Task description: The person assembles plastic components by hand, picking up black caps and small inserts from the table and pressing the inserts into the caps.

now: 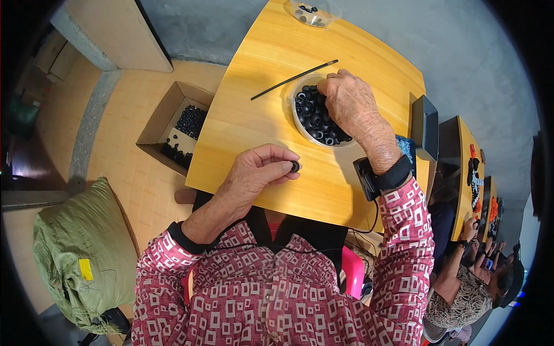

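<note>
My left hand (259,168) is closed over the front part of the table, pinching a small round black part (295,166) between thumb and fingers. To its upper right stands a clear round plastic tub (298,123), well filled with glossy black ring-like parts (314,115). My right hand (351,102) reaches over the tub's right side with its fingers curled down among the parts. Its fingertips are hidden, so what they hold does not show. A thin black rod (294,79) lies slantwise on the yellow wooden table (242,124), just behind the tub.
A second clear tub (311,16) with a few parts stands at the far edge. A dark grey bin (426,127) and a black device (366,177) with a cable are at right. On the floor: a cardboard box (156,124) and green sack (83,248). Another person (470,288) sits right.
</note>
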The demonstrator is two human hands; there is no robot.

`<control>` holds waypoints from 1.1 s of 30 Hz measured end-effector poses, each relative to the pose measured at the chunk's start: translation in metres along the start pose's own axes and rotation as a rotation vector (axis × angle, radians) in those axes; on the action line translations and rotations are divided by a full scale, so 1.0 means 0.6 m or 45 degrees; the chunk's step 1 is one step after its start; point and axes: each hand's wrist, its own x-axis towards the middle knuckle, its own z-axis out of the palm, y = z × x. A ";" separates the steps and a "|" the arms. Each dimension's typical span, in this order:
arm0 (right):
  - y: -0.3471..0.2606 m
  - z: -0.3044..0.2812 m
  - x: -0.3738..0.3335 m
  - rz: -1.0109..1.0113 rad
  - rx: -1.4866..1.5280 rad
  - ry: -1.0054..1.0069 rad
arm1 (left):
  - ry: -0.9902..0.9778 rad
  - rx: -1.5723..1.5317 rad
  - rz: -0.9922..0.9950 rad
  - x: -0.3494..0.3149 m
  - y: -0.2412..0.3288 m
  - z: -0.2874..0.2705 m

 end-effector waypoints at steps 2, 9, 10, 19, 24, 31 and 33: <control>0.006 0.005 -0.001 0.008 0.094 0.052 | 0.001 0.001 0.001 0.000 0.001 -0.001; 0.009 0.014 0.000 0.001 0.087 0.079 | 0.000 -0.008 -0.006 0.003 0.003 -0.008; 0.007 0.017 0.002 0.002 0.102 0.087 | 0.006 -0.008 -0.008 0.003 0.002 -0.008; 0.030 0.037 -0.010 -0.014 0.250 0.156 | 0.010 -0.002 -0.017 0.011 -0.005 -0.008; 0.035 0.041 -0.015 -0.015 0.358 0.290 | 0.028 -0.006 -0.026 0.014 -0.011 -0.005; 0.019 0.035 -0.013 -0.021 0.152 0.120 | 0.025 -0.008 -0.031 0.019 -0.018 -0.008; 0.011 0.038 -0.007 -0.004 0.098 0.061 | 0.033 -0.002 -0.035 0.017 -0.017 -0.008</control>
